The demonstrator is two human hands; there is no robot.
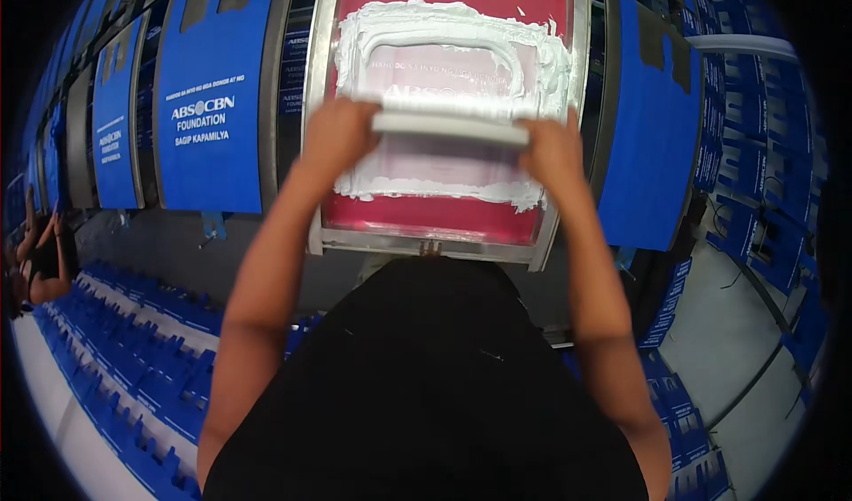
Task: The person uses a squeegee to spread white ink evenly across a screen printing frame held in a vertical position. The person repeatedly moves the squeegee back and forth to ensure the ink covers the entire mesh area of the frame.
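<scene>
With both hands I grip a pale squeegee (pixel 453 129) by its two ends, level across the middle of a screen-printing frame. My left hand (pixel 342 133) is closed round the left end; my right hand (pixel 552 150) is closed round the right end. The metal frame (pixel 315 66) surrounds a red mesh screen (pixel 426 220). Thick white ink (pixel 390 23) forms a rough rectangle on the mesh, with a paler stencil window (pixel 444 165) inside it. White lettering shows in the window, partly hidden by the squeegee, whose edge is blurred.
Flat blue bags (pixel 210 168) with white print lie on boards to the left. Another blue bag (pixel 643 146) lies to the right. Rows of blue printed pieces (pixel 142 394) cover the floor. At the far left another person's arm (pixel 62 257) shows.
</scene>
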